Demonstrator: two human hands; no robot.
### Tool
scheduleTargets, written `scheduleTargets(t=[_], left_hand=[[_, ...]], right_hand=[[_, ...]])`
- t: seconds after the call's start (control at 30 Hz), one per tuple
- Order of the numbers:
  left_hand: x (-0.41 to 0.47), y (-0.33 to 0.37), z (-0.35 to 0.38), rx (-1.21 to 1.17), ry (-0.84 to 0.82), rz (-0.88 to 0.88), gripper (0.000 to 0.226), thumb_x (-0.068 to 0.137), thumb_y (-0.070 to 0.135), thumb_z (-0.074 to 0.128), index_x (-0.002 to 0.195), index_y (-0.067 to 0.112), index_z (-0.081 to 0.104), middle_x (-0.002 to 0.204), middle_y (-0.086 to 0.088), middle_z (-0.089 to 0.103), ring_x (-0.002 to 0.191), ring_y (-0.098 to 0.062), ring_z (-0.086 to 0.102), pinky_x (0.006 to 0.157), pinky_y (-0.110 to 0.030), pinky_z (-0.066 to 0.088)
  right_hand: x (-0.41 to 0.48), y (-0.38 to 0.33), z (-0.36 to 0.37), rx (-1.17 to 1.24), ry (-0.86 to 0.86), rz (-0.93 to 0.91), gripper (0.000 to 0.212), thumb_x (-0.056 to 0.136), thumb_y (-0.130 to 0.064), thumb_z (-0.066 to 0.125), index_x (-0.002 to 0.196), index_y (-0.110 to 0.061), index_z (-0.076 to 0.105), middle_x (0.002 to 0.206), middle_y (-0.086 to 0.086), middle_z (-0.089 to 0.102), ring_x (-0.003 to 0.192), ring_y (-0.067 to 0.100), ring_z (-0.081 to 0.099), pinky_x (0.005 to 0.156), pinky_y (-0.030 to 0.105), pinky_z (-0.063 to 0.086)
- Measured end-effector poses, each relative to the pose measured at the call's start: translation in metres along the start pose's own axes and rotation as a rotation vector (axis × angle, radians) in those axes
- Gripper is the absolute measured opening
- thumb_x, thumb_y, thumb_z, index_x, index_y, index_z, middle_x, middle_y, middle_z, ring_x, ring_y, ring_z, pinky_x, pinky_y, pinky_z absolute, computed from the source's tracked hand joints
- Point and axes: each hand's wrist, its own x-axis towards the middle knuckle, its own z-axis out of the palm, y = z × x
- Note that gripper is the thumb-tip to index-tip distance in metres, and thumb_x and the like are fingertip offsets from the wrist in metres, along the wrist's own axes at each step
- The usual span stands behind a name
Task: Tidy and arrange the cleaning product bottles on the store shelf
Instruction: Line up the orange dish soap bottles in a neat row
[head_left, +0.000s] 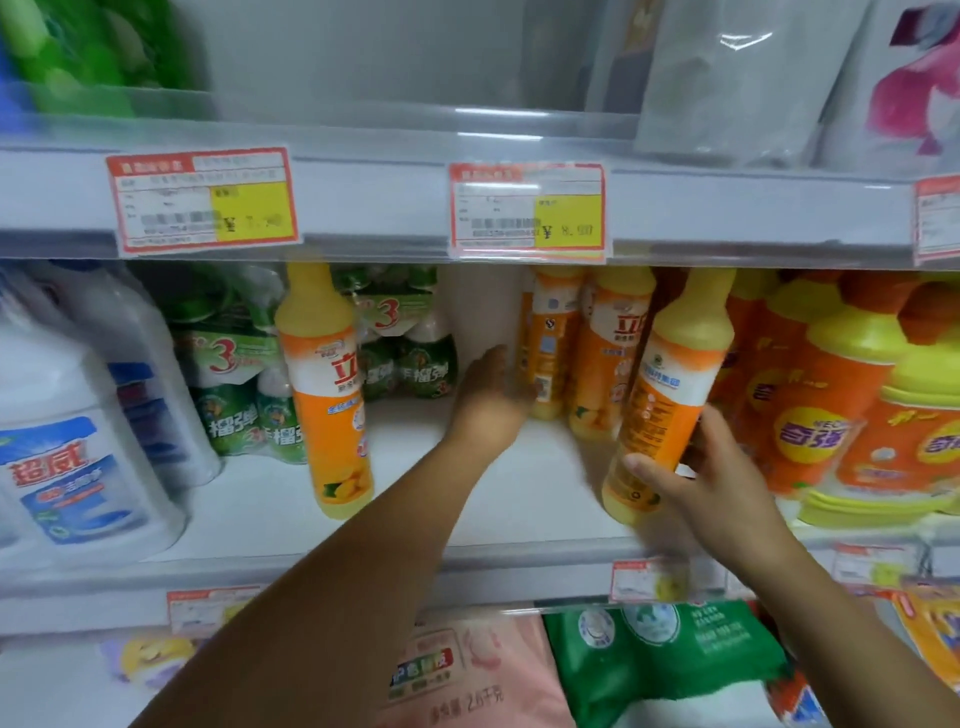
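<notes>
Several yellow-and-orange dish-soap bottles stand on the white middle shelf (467, 499). My right hand (722, 483) grips the lower part of a front bottle (670, 395), which leans left near the shelf's front edge. My left hand (491, 400) reaches deep into the shelf and touches a bottle at the back (550, 338); its fingers are blurred and partly hidden. Another back bottle (608, 353) stands between the two. A lone bottle of the same kind (327, 384) stands apart at the left.
Green multi-packs (244, 395) stand behind the lone bottle. White bleach jugs (78, 431) fill the left end. Large orange jugs with yellow caps (857, 415) crowd the right. The upper shelf lip with price tags (527, 210) hangs just over the bottle tops. Bagged goods (665, 660) lie below.
</notes>
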Motion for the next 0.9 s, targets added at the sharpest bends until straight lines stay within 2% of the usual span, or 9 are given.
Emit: scheduleTargets(t=[0.07,0.2,0.33,0.5,0.63,0.7,0.77,0.8,0.9], left_hand=[[0.015,0.002,0.010,0.000,-0.047,-0.022,0.050,0.086,0.022,0.066,0.131,0.011,0.048,0.130,-0.009,0.056,0.116,-0.027,0.055,0.094,-0.035,0.046],[0.031,-0.009,0.027,-0.049,-0.086,-0.005,0.030,0.080,0.034,0.069,0.107,0.027,0.058,0.111,0.005,0.066,0.097,-0.015,0.062,0.089,-0.043,0.052],[0.047,-0.029,0.044,-0.030,-0.093,-0.005,0.047,0.069,0.059,0.065,0.111,0.038,0.057,0.105,0.008,0.070,0.095,-0.014,0.066,0.086,-0.044,0.054],[0.041,-0.024,0.041,-0.051,-0.027,-0.001,0.055,0.063,0.043,0.077,0.111,0.033,0.051,0.113,-0.001,0.067,0.100,-0.023,0.064,0.087,-0.045,0.053],[0.040,-0.032,0.038,0.074,0.073,-0.014,0.069,0.048,0.061,0.070,0.107,0.029,0.055,0.103,-0.004,0.067,0.097,-0.029,0.063,0.082,-0.043,0.054],[0.038,-0.030,0.034,0.062,0.063,0.007,0.055,0.052,0.055,0.073,0.097,0.024,0.062,0.094,-0.003,0.070,0.090,-0.026,0.066,0.078,-0.043,0.055],[0.037,-0.028,0.030,0.019,-0.015,0.009,0.027,0.060,0.034,0.072,0.082,0.021,0.065,0.081,-0.002,0.071,0.079,-0.021,0.068,0.073,-0.046,0.057],[0.037,-0.028,0.028,-0.015,-0.058,-0.004,0.025,0.060,0.029,0.070,0.083,0.022,0.063,0.080,-0.001,0.070,0.077,-0.020,0.067,0.073,-0.048,0.057],[0.036,-0.035,0.025,-0.027,-0.110,-0.014,0.051,0.058,0.037,0.073,0.106,0.029,0.056,0.096,0.004,0.068,0.087,-0.017,0.066,0.079,-0.044,0.056]], right_hand=[[0.001,0.004,-0.002,0.019,-0.009,-0.004,0.055,0.076,-0.020,0.076,0.121,-0.032,0.046,0.110,-0.015,0.063,0.100,0.005,0.061,0.078,0.023,0.047],[0.003,0.009,-0.004,-0.002,-0.022,-0.030,0.059,0.077,-0.023,0.076,0.125,-0.038,0.043,0.114,-0.018,0.062,0.102,0.002,0.060,0.078,0.019,0.047],[0.004,0.012,-0.003,-0.009,-0.008,-0.030,0.062,0.077,-0.023,0.076,0.128,-0.035,0.043,0.117,-0.016,0.061,0.104,0.003,0.060,0.081,0.021,0.047],[0.003,0.011,0.004,-0.027,0.057,-0.026,0.064,0.077,-0.024,0.077,0.130,-0.032,0.042,0.117,-0.012,0.060,0.103,0.006,0.059,0.083,0.026,0.049],[0.000,0.007,0.011,-0.027,0.104,-0.010,0.069,0.075,-0.029,0.078,0.132,-0.031,0.039,0.112,-0.015,0.057,0.096,-0.001,0.057,0.080,0.022,0.048],[-0.001,0.006,0.013,-0.004,0.111,-0.006,0.070,0.075,-0.028,0.078,0.133,-0.030,0.038,0.111,-0.017,0.056,0.095,-0.007,0.055,0.074,0.014,0.045],[-0.002,0.005,0.013,0.017,0.096,-0.003,0.071,0.075,-0.027,0.077,0.134,-0.031,0.036,0.110,-0.020,0.055,0.097,-0.008,0.054,0.072,0.013,0.044],[-0.003,0.006,0.013,0.027,0.081,0.000,0.071,0.076,-0.027,0.076,0.133,-0.034,0.035,0.110,-0.023,0.053,0.098,-0.007,0.054,0.072,0.013,0.044],[-0.008,0.011,0.011,0.063,0.015,0.017,0.065,0.079,-0.019,0.074,0.127,-0.040,0.036,0.110,-0.024,0.056,0.102,-0.002,0.057,0.074,0.015,0.046]])
